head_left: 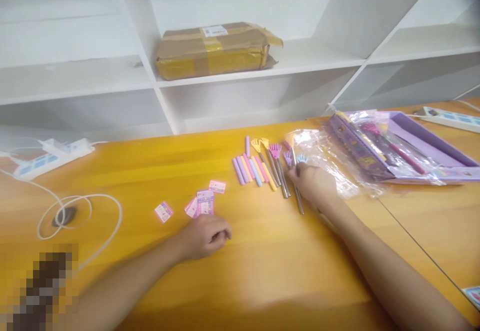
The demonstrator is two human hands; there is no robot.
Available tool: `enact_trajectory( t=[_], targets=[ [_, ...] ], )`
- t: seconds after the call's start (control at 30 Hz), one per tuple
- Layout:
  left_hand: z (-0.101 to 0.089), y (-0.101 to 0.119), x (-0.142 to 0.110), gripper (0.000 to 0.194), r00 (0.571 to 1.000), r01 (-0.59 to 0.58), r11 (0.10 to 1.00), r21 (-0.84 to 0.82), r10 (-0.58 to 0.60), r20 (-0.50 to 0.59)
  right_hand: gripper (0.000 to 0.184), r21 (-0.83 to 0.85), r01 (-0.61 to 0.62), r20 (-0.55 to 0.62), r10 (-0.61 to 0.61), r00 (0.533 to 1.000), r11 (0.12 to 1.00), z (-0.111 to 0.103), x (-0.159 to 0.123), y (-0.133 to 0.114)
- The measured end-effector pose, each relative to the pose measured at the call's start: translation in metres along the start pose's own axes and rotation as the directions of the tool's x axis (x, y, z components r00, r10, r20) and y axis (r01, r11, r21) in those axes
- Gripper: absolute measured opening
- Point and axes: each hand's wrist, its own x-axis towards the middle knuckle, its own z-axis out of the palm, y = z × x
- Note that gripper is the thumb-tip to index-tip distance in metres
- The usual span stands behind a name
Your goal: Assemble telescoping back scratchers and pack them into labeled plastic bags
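Note:
My right hand (pixel 317 183) is closed around the metal rod of a back scratcher (pixel 300 201) at the right end of a row. Beside it lie more hand-shaped back scratchers with yellow, magenta (pixel 275 152) and purple heads; a light blue head (pixel 302 158) shows just above my fingers. Left of these is a group of pastel tubes (pixel 249 170) in purple, pink, blue and orange. My left hand (pixel 210 236) rests on the table with its fingers curled in, nothing visible in them. Just beyond it lie several small pink and purple printed cards (pixel 205 202).
A purple display box (pixel 431 138) holding wrapped back scratchers stands at the right, with clear plastic wrap (pixel 345 178) beside it. Power strips (pixel 54 158) and a looped white cable (pixel 119 211) lie on the table. A taped cardboard box (pixel 213 53) sits on the white shelf.

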Motion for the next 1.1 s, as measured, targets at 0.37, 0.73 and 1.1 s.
enact_trajectory(
  t=[0.37, 0.73, 1.1],
  targets=[
    [-0.002, 0.0, -0.005, 0.037, 0.962, 0.255, 0.877, -0.406, -0.272, 0.018, 0.019, 0.483, 0.789, -0.258, -0.8, 0.542, 0.379, 0.017, -0.119, -0.074],
    [-0.002, 0.001, -0.005, 0.048, 0.885, 0.384, 0.749, -0.54, -0.464, -0.014, 0.031, 0.063, 0.647, -0.241, -0.617, 0.749, 0.76, 0.005, -0.058, -0.059],
    [-0.006, 0.004, -0.001, 0.055, 0.863, 0.36, 0.674, -0.645, -0.504, -0.045, 0.041, -0.185, 0.314, -0.059, -0.329, 0.942, 0.931, 0.022, -0.054, -0.043]
  ],
)
